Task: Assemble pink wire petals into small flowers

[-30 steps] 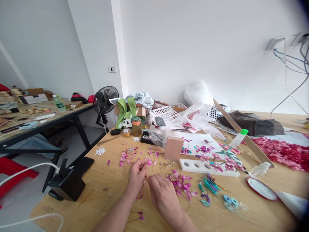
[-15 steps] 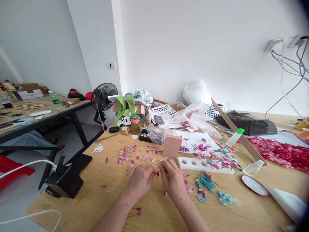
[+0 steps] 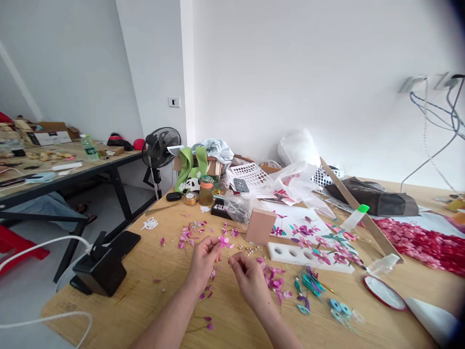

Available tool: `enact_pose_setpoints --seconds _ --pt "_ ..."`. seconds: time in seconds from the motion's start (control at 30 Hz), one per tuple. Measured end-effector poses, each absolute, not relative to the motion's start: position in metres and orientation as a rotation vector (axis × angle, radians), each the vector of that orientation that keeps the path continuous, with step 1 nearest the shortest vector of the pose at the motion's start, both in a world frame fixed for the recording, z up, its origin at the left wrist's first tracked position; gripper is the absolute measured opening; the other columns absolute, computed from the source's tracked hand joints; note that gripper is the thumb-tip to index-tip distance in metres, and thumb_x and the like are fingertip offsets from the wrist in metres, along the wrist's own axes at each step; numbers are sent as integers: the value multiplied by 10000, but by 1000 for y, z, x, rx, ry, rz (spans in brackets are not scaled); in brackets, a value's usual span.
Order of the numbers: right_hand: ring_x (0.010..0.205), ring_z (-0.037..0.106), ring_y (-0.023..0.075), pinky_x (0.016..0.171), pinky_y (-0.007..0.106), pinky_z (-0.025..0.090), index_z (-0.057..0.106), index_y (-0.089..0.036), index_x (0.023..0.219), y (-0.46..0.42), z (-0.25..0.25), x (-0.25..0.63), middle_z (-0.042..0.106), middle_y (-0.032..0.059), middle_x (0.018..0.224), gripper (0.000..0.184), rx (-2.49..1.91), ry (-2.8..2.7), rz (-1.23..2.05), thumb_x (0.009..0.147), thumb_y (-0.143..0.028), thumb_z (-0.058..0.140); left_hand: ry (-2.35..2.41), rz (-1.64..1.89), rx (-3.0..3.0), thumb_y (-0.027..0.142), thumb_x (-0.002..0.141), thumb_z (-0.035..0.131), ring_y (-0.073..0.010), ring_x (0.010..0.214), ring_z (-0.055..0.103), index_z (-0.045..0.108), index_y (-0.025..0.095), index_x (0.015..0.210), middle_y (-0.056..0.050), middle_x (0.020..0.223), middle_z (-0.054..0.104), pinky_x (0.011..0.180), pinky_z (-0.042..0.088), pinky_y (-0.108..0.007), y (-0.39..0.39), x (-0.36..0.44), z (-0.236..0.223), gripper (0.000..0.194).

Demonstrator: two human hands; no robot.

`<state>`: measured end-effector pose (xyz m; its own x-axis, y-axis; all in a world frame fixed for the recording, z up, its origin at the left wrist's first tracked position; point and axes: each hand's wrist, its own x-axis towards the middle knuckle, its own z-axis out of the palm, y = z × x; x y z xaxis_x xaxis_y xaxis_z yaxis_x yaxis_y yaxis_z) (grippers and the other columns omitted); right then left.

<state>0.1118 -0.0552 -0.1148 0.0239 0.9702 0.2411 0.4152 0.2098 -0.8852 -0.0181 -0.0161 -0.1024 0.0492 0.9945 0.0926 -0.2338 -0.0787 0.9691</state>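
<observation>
My left hand [image 3: 205,259] pinches a small pink flower [image 3: 225,241] between thumb and fingertips, its petals spread upward to the right. Just right of it, my right hand [image 3: 250,275] is closed in a pinch. Whatever those fingertips hold is too fine to make out. Loose pink petals [image 3: 187,235] lie scattered on the table beyond my left hand. A heap of pink-purple petal pieces [image 3: 272,278] lies beside my right hand. Several pearl-like beads [image 3: 249,249] sit in front of an upright pinkish block [image 3: 260,226].
A white block with round holes [image 3: 290,252] bears finished-looking flower sprays [image 3: 341,249]. To the right are teal thread bundles [image 3: 311,282], blue spools [image 3: 339,306] and a red-rimmed round dish [image 3: 385,292]. A black box with cables [image 3: 100,269] stands at the table's left edge.
My hands have drawn apart. The pink flower, partly hidden between my fingers before, now shows at my left fingertips. My view has shifted slightly.
</observation>
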Motion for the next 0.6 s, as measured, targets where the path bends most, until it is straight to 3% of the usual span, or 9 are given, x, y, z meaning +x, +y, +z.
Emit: enact_pose_setpoints --seconds 0.23,0.4,0.5,0.6 --pt "587 488 136 560 241 349 561 -177 697 -67 -112 103 513 15 669 297 -1318 -1718 557 910 -331 425 734 1247 893 390 630 731 -87 483 411 512 163 582 66 443 393 527 328 -211 -18 -13 -106 318" --pt "526 450 106 559 266 391 599 -184 952 -67 -112 112 499 31 838 272 -1392 -1457 400 840 -423 533 760 1259 985 384 692 693 -75 484 394 575 155 677 52 495 462 494 295 -196 -18 -13 -111 258" --pt "508 412 101 506 247 351 583 -179 840 -66 -113 115 467 -12 707 303 -1330 -1256 579 805 -479 557 845 1274 1062 403 692 687 -75 488 395 592 151 694 46 521 485 478 279 -193 -21 -12 -108 269" --pt "428 291 75 403 212 223 542 -175 734 -67 -115 114 369 -66 534 372 -1176 -1039 1006 768 -544 571 902 1283 1113 404 684 688 -77 487 394 594 149 681 48 523 481 476 289 -194 -26 -10 -103 272"
